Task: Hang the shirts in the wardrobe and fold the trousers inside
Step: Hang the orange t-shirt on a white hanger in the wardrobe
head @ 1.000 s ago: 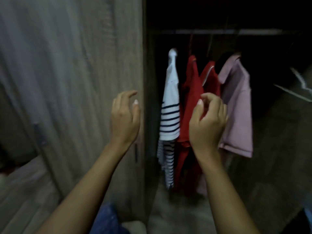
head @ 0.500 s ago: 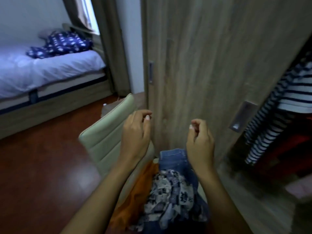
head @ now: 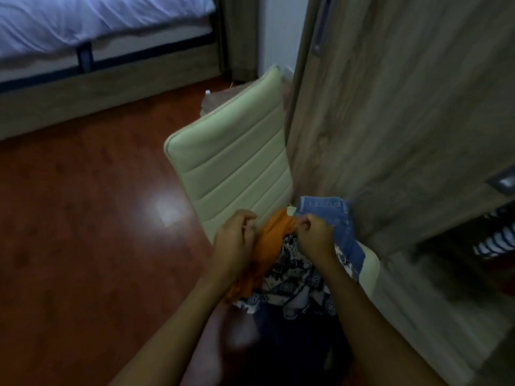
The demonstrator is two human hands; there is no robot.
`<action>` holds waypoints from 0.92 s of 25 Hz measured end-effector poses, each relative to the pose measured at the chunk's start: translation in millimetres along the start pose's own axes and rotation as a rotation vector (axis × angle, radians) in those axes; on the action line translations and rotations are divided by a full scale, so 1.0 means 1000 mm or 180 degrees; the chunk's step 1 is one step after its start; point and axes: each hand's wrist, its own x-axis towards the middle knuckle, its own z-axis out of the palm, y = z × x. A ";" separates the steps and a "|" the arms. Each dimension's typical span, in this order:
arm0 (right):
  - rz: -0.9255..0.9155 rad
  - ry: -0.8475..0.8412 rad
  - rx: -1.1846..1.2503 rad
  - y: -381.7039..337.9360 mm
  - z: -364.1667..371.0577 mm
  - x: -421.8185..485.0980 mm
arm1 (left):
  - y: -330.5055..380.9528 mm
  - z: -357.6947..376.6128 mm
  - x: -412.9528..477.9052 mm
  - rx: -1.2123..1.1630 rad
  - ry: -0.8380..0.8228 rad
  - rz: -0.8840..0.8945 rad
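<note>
A pile of clothes lies on a pale green chair point(head: 231, 168) in front of the wardrobe. On top is an orange garment point(head: 274, 242). Under it lie a blue-and-white patterned garment point(head: 292, 277) and blue jeans point(head: 335, 211). My left hand point(head: 234, 243) has its fingers curled at the orange garment's left edge and holds it. My right hand point(head: 315, 236) pinches its top right corner. At the far right, a striped shirt point(head: 496, 242) hangs in the dark wardrobe opening.
The wooden wardrobe door point(head: 390, 107) stands directly right of the chair, with a recessed handle point(head: 503, 182). A bed with a white sheet point(head: 83, 26) runs along the back left. Glossy red-brown floor point(head: 83, 218) spreads to the left.
The view has swung from the hanging shirts down to the chair. Both hands dropped from the wardrobe to the clothes pile and closed on the orange garment.
</note>
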 end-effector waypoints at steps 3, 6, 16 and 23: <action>0.0933 -0.0609 -0.0102 0.028 0.033 0.025 | -0.019 0.046 -0.008 0.0394 -0.0645 -0.0217; 0.1161 -0.1099 0.0099 0.054 0.063 0.038 | -0.060 0.089 -0.008 0.0877 -0.1116 -0.0413; 0.1142 -0.1221 0.1005 0.077 0.084 0.051 | -0.121 0.139 0.007 0.1391 -0.1370 -0.0419; 0.0622 -0.0509 0.2491 0.015 -0.013 0.010 | -0.016 0.064 0.020 -0.0070 -0.0696 0.0249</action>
